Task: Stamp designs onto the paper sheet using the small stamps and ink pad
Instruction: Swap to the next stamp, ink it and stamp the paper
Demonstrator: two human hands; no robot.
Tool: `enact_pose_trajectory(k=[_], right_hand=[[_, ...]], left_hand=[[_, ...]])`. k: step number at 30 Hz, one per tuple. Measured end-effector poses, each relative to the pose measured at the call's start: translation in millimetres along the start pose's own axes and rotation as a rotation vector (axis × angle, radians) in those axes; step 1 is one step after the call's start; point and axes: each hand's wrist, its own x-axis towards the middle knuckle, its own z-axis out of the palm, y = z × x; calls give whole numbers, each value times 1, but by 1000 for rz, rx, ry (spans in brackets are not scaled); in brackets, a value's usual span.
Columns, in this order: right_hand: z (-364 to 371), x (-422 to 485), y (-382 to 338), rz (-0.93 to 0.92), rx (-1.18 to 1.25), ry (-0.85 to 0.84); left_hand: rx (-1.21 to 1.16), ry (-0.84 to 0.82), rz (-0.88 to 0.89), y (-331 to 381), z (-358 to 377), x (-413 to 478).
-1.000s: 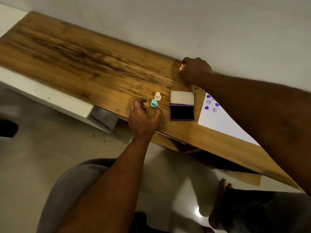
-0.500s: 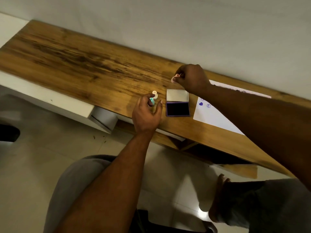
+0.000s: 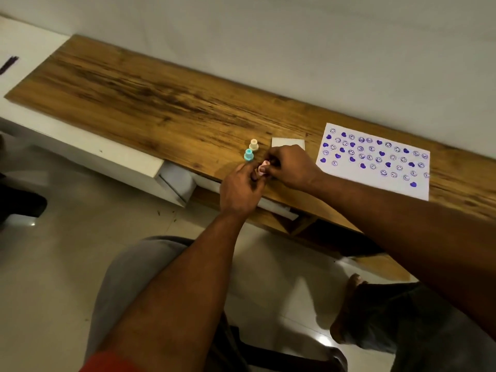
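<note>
One pink stamp pinched by left hand and right hand fingers, ink pad half hidden

Wooden desk along a white wall, white ledge beside it, tiled floor (glossy)

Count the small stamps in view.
3. Cream stamp and teal stamp stand on the table; pink stamp held between left hand and right hand. Others may be hidden.
</note>
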Motion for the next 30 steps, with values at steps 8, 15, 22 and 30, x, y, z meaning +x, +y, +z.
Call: enact_pose_trajectory(k=[8, 15, 22, 30], right_hand=[[5, 6, -3, 37, -397, -4], [4, 13, -8, -22, -425, -114], [3, 10, 0, -255, -402, -121], [-12, 10, 18, -237, -327, 15]], left_hand=[[-31, 52, -99, 6, 3, 5], [-112, 55, -193, 3, 9, 8], [-116, 24, -194, -6, 11, 8], [44, -19, -169, -4, 12, 12]])
